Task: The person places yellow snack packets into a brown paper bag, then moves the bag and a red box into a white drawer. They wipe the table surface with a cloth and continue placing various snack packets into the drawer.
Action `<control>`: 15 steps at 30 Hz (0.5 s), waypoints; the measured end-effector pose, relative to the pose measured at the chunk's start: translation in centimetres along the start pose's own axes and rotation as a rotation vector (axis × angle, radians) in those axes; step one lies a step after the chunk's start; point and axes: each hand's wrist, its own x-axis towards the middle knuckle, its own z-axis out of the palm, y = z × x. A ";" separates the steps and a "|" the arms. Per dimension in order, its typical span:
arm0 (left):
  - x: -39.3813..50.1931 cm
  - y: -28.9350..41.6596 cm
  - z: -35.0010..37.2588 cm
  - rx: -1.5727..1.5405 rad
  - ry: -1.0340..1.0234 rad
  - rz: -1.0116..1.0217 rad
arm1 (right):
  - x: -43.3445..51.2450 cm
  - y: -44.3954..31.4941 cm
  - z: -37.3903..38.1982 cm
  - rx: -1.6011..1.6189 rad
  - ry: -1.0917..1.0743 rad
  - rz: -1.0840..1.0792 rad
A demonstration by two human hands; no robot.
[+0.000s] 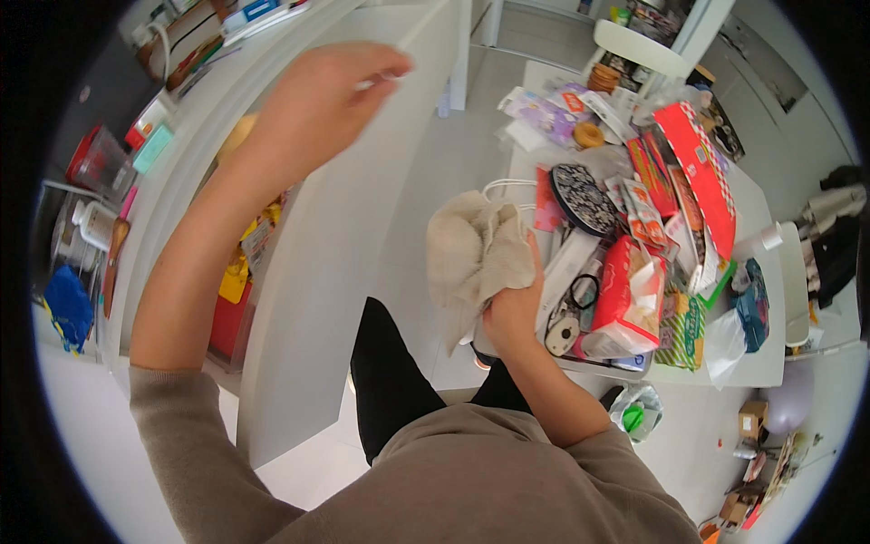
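My right hand [513,313] grips a beige fabric drawstring bag [476,255]. Its white cords [510,182] stick out at the top, beside the table's near edge. Over the pulled-out white drawer [319,272] is my left hand [326,102], slightly blurred, with thumb and fingertips close together. Whether anything small sits between those fingers cannot be made out. Inside the drawer, partly covered by my left forearm, lie yellow packets [236,275] and a red item [228,326].
To the right, a white table [754,370] bears a red tissue pack [622,292], a dark patterned oval case [583,198], a long red box [700,177] and several packets. A lined waste bin [639,411] stands below. On the left counter are a white bottle [95,224] and a blue packet [68,309].
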 end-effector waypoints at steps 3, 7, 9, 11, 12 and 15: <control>4.4 2.8 3.9 0.098 -0.153 0.125 | -0.4 1.2 -1.0 0.082 0.036 0.090; 8.7 0.9 11.9 0.254 -0.471 0.063 | -0.9 2.8 -2.2 -0.019 0.045 0.115; 8.6 -1.8 16.5 0.222 -0.440 0.033 | -1.4 3.6 -2.3 -0.072 0.022 0.086; 9.5 -2.1 19.3 0.076 -0.404 -0.032 | -1.4 3.2 -2.7 -0.094 0.031 0.062; 9.3 -1.6 20.3 -0.056 -0.391 -0.103 | -1.5 2.8 -2.9 -0.102 0.037 0.046; 9.4 0.0 22.3 -0.450 -0.422 -0.300 | -1.5 1.6 -3.1 0.011 0.037 0.058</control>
